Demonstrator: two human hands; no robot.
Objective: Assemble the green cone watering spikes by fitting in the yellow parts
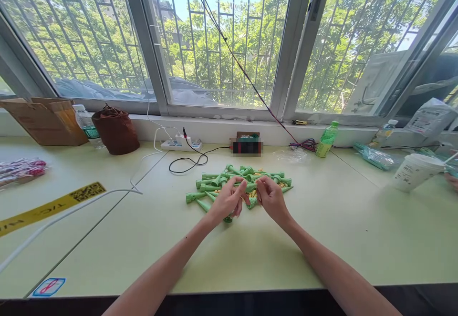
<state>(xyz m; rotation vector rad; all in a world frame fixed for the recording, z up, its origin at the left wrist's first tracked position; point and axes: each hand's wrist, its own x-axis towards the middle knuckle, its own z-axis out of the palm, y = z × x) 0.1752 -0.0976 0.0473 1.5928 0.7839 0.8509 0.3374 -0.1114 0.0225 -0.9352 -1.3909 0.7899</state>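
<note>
A pile of green plastic spikes, with pointed cone ends and ridged caps, lies on the table in front of me. Small yellow pieces are scattered among them. Above the near side of the pile, my left hand has its thumb and index finger pinched together, the other fingers curled. Facing it a short gap away, my right hand is also closed in a pinch. What sits between the fingertips of either hand is too small or hidden to make out. Both hands partly cover the spikes behind them.
Along the window wall stand a cardboard box, a brown drawstring bag, a power strip and a green bottle. A white cup stands at the right. A white cable crosses the left side beside yellow tape.
</note>
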